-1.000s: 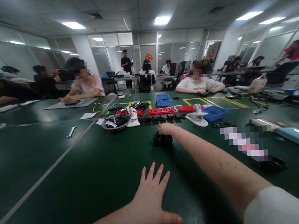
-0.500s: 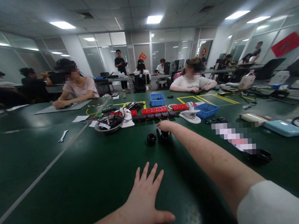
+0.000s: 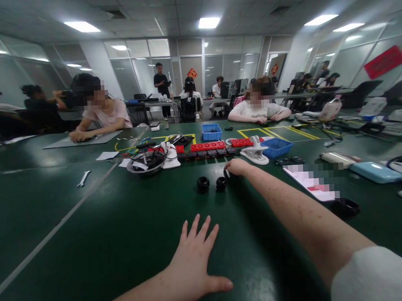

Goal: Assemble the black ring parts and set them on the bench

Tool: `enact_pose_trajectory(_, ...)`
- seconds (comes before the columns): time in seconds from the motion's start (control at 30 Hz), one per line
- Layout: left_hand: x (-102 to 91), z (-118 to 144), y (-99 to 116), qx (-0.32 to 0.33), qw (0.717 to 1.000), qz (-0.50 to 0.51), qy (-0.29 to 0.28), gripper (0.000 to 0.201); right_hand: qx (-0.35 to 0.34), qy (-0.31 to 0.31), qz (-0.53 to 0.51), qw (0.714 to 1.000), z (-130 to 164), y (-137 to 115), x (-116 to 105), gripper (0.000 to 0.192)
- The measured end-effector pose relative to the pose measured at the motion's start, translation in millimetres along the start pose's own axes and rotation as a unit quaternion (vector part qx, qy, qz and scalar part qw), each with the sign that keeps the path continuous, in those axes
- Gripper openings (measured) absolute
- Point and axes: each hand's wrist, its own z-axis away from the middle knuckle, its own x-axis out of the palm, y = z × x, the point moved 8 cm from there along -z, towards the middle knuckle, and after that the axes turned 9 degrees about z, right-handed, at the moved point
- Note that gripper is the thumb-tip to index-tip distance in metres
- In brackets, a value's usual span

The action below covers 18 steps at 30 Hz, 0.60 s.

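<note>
My left hand (image 3: 193, 254) lies flat on the green table (image 3: 91, 246), palm down and fingers spread, holding nothing. My right arm stretches far forward. My right hand (image 3: 238, 167) rests on the table with its fingers curled, just right of two small black round parts (image 3: 203, 183) (image 3: 220, 183) that sit a little apart. A small dark piece shows at its fingertips, and I cannot tell whether the hand grips it.
Beyond the parts are a metal bowl of cables (image 3: 146, 163), red power strips (image 3: 207, 146), a white clamp (image 3: 255, 154) and two blue bins (image 3: 211, 133) (image 3: 277, 147). A wrench (image 3: 83, 178) lies left. A black ring (image 3: 345, 206) and a light blue case (image 3: 373, 172) lie right. People sit across the table.
The two black parts, together under my right hand a second ago, now sit apart. My right hand has slid to their right. My left hand stays flat.
</note>
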Motion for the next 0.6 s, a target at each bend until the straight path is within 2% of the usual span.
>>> enact_pose_trajectory(0.3,0.3,2.4,0.9,-0.004,1.000,-0.005,0.002,0.102,0.015,-0.001,-0.009,1.000,37.0,18.0,8.9,0.024)
enact_pose_trajectory(0.6,3.3,2.9,0.0,0.006,1.000,-0.016,0.021,0.100,-0.016,0.027,-0.023,0.999,89.5,6.3,12.0,0.024)
